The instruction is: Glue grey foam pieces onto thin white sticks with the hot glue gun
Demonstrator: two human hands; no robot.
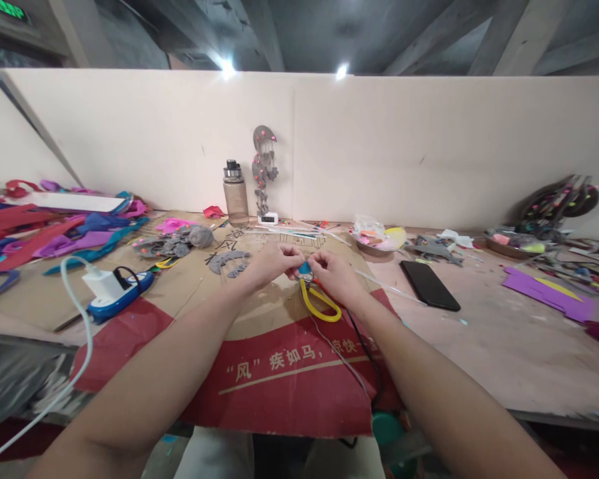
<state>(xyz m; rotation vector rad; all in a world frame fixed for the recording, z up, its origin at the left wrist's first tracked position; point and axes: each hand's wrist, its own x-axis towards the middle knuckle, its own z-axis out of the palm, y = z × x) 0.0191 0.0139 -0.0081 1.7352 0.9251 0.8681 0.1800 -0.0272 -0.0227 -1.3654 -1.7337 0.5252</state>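
Observation:
My left hand and my right hand meet over the cardboard, fingers pinched together. Between their fingertips shows a small blue piece, which looks like cloth or felt; both hands seem to grip it. Just below lies a tool with yellow looped handles, probably scissors, its front end partly hidden by my hands. A grey cord and a black cable run from there toward the front edge. Left of my left hand are grey crescent-shaped cut pieces on the cardboard sheet.
A blue power strip with a white plug and cable sits left. Coloured cloth strips pile up behind it. A bottle and small clock stand by the back panel. Right are a phone and a bowl of scraps.

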